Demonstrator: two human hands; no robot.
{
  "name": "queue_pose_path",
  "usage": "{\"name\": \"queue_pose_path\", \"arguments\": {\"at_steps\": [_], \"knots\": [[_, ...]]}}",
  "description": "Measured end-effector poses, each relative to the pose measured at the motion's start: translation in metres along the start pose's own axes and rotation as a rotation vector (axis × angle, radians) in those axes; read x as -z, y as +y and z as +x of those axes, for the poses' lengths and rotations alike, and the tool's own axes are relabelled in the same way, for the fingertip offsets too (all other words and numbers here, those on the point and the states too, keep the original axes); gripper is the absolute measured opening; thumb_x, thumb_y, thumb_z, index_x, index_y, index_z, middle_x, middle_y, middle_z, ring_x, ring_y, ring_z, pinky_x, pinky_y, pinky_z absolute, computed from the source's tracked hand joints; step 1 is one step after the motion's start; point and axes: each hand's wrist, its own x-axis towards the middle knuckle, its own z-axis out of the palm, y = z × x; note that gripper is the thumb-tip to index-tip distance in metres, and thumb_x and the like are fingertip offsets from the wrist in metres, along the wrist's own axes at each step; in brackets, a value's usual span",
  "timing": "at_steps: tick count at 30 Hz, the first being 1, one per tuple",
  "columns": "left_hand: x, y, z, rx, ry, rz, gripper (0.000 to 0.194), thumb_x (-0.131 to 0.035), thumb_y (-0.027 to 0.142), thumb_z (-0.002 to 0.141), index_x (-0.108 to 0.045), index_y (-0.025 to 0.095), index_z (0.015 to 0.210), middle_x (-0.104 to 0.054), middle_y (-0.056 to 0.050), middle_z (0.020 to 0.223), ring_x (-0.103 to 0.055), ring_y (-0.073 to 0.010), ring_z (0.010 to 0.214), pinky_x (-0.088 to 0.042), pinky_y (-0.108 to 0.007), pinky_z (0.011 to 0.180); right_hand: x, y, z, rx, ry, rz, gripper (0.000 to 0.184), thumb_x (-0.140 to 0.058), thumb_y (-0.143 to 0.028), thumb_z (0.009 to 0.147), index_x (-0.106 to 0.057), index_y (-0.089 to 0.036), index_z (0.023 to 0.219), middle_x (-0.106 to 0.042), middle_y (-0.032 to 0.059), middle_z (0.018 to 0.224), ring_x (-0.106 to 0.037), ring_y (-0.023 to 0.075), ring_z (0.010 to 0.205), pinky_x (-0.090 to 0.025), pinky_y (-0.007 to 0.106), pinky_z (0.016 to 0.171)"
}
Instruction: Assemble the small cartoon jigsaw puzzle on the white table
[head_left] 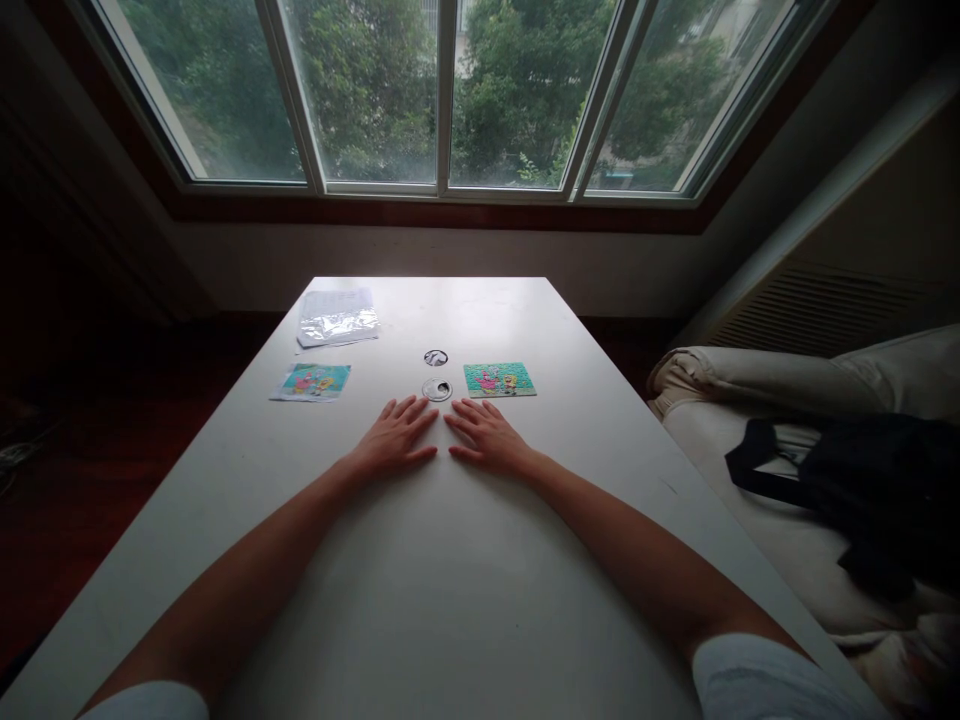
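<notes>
My left hand (399, 435) lies flat on the white table (450, 580), palm down with its fingers apart. Opposite it, my right hand (486, 436) rests the same way, fingertips pointing inward. Just beyond the fingertips is a round black-and-white disc (436, 389), and a smaller similar disc (436, 357) lies behind it. A colourful cartoon picture (500, 379) with a teal background, its surface looking bumpy, lies past my right hand. Farther left, a matching cartoon picture (312, 382) sits on or in something pale. Neither hand holds anything.
A clear plastic bag with papers (338, 317) lies at the table's far left. Beyond the far edge is a window (442, 100). To the right stands a light sofa (750, 420) with a dark bag or garment (885, 490) on it.
</notes>
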Motion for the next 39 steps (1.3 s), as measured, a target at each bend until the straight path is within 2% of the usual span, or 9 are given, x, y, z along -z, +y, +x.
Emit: {"name": "queue_pose_path", "arguments": {"at_steps": [39], "knots": [[-0.002,-0.002,0.0013,0.007,-0.002,0.001,0.065,-0.039,0.062,0.099,-0.037,0.032,0.157,-0.028,-0.005,0.166,-0.021,-0.031,0.154,-0.018,-0.054,0.125,-0.0058,0.0059,0.0003,0.023,0.034,0.019,0.066,-0.042,-0.063,0.099,-0.043,-0.026,0.154,-0.033,0.0095,0.164,-0.027,0.0299,0.153,-0.016,0.053,0.124]]}}
